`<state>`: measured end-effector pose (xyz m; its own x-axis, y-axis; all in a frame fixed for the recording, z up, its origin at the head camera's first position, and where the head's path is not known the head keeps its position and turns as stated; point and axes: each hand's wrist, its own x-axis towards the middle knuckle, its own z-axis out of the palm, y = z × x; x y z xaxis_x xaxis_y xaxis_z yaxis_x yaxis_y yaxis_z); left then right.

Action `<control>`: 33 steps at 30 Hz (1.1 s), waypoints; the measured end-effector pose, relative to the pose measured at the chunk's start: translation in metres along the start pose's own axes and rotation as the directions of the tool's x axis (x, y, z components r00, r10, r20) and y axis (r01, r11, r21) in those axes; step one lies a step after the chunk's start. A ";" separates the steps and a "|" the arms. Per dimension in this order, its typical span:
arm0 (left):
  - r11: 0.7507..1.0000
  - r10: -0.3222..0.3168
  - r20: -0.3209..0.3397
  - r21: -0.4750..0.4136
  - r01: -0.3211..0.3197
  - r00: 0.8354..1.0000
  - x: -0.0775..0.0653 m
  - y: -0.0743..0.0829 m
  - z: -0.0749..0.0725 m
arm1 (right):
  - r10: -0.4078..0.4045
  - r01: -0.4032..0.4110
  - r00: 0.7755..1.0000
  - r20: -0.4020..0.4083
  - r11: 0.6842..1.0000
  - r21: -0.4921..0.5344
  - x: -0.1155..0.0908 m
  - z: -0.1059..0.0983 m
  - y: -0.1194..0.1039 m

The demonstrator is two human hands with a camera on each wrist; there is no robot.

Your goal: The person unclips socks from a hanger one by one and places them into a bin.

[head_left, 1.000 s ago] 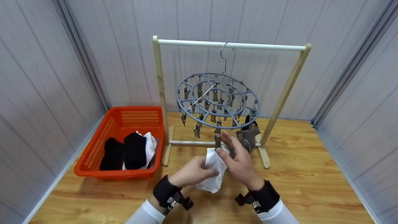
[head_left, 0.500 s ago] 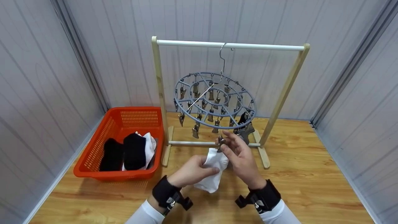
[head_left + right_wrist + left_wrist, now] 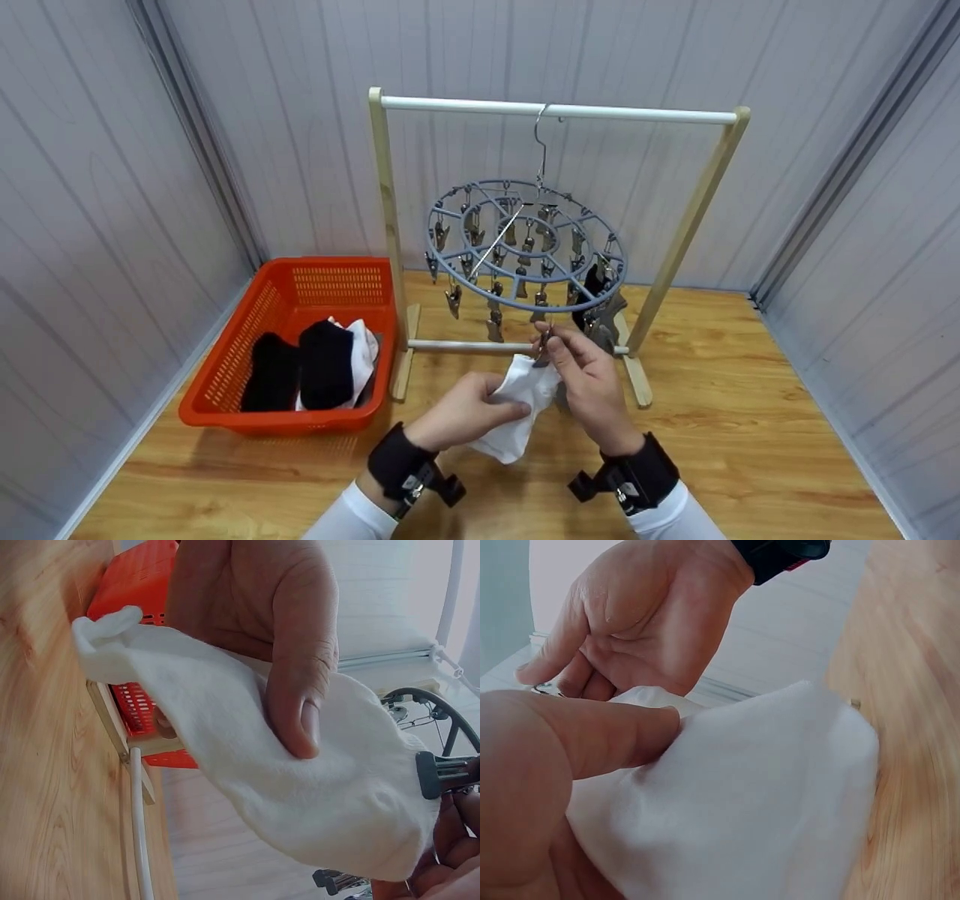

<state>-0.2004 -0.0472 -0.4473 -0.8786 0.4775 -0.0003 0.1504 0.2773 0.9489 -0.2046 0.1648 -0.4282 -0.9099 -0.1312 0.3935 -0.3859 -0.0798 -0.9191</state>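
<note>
A white sock (image 3: 508, 441) hangs between my two hands, below the round clip hanger (image 3: 559, 308). My left hand (image 3: 466, 414) grips it around the middle, thumb pressed on the near side; in the right wrist view this thumb (image 3: 296, 709) lies across the fabric. With thumb and fingers my right hand (image 3: 594, 391) pinches a metal clip (image 3: 544, 349) at the sock's upper edge. One clip jaw overlaps that edge in the right wrist view. Behind the right hand, a grey sock (image 3: 604, 330) and a black sock (image 3: 589, 291) hang from the ring.
The hanger hooks over the white rail (image 3: 465, 104) of a wooden stand (image 3: 690, 225). Several unused clips dangle around the ring. At left, an orange basket (image 3: 196, 401) holds black socks (image 3: 327, 366) and white ones (image 3: 364, 352). Walls enclose the wooden surface (image 3: 750, 435).
The ring has turned a little and swung back to the right. My right hand has moved the clip slightly right, its fingers closer around it. My left hand keeps its grip on the sock.
</note>
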 end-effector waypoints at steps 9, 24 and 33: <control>1.000 0.016 0.004 -0.004 -0.016 1.000 0.000 -0.001 0.002 | -0.025 0.024 0.998 -0.049 0.999 -0.025 0.000 -0.002 0.000; 0.999 0.044 0.055 0.000 -0.044 0.998 0.000 0.002 0.003 | -0.062 0.049 0.990 -0.126 0.993 -0.104 -0.003 -0.005 -0.001; 0.999 0.045 0.061 0.012 -0.046 0.997 0.000 0.001 0.004 | -0.104 0.085 0.989 -0.105 0.982 -0.169 -0.003 -0.008 -0.001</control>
<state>-0.1982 -0.0435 -0.4477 -0.8417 0.5395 0.0233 0.1962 0.2654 0.9440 -0.2026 0.1733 -0.4283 -0.8757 -0.0180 0.4825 -0.4823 0.0770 -0.8726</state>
